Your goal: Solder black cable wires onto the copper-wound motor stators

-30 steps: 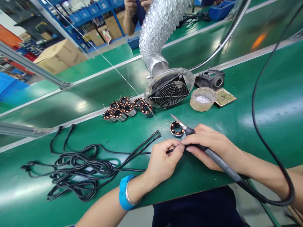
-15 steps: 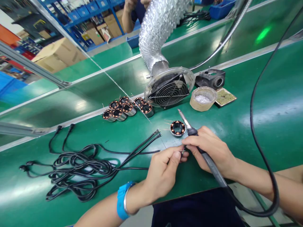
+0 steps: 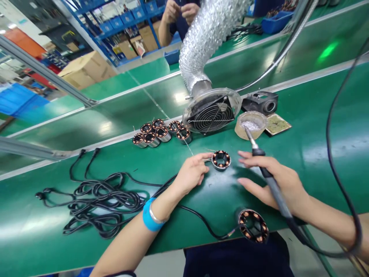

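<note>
My left hand reaches over the bench with its index finger stretched to the left rim of a small ring-shaped stator with copper windings. Its other fingers are bent, and nothing shows in its grasp. In my right hand lies a soldering iron, its thumb and some fingers spread to the left. The iron's tip is at a round solder pot; whether it touches the solder I cannot tell. Near the front edge lies a second stator, tilted, with a black cord running to it.
Several stators stand in a group at the back. Coiled black power cords lie to the left. A fan-fronted extractor hangs behind. A sponge tray sits beside the pot. Across the bench are another person's hands.
My hands have parted. The left moved up to the small stator; the right carried the iron rightward to the solder pot. The corded stator now shows by the front edge. The view has shifted slightly.
</note>
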{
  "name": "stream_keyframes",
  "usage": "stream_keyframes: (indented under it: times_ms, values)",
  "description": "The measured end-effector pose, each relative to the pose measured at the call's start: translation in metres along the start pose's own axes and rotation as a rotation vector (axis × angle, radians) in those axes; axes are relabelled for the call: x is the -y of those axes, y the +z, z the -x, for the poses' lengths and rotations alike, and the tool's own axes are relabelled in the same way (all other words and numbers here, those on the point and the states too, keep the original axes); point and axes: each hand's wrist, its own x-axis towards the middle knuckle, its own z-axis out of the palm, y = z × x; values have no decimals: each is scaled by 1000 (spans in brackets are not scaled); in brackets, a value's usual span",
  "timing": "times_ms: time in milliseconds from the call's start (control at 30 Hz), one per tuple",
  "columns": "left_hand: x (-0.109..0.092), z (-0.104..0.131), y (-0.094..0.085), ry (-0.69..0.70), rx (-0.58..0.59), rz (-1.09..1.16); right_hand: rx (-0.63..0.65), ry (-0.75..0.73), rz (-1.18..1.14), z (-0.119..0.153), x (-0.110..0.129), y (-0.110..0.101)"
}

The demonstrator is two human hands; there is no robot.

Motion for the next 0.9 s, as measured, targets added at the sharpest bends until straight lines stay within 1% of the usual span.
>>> stream_keyframes:
  times_ms: [67, 167, 200, 233, 300, 400, 467, 533, 600, 700, 733, 767, 800, 867, 900]
  values:
    - [3, 2, 3, -2, 35, -30, 47, -36, 26, -5, -10, 8]
    - [12, 1, 5, 43, -8, -67, 108, -82, -38, -6, -16, 19]
    - [14, 0, 5, 64, -28, -87, 112, -93, -69, -4, -17, 21]
    - [16, -1, 4, 75, -25, -116, 114, -103, -98, -2, -17, 23]
    - [17, -3, 1, 67, 56, -198, 116, -116, -139, 1, -17, 24]
    - [11, -1, -6, 35, 183, -286, 95, -131, -149, 3, -18, 26]
    - [5, 2, -8, 20, 229, -287, 77, -139, -141, 2, -18, 27]
    - [0, 3, -7, 13, 253, -265, 62, -144, -135, 1, -17, 27]
    - [-2, 2, -1, 13, 230, -190, 55, -145, -138, 1, -15, 28]
    - [0, 1, 10, 6, 169, -19, 55, -152, -138, 1, -13, 28]
    - [1, 1, 12, 19, 151, -3, 57, -154, -134, 1, -12, 28]
    - [1, 3, 12, 47, 130, -31, 56, -156, -131, 2, -12, 28]
    - [1, 5, 10, 76, 111, -108, 56, -157, -129, 2, -12, 28]
    - [0, 11, 3, 98, 105, -332, 63, -159, -129, 2, -13, 28]
    - [-1, 14, -1, 84, 114, -427, 67, -161, -128, 1, -13, 28]
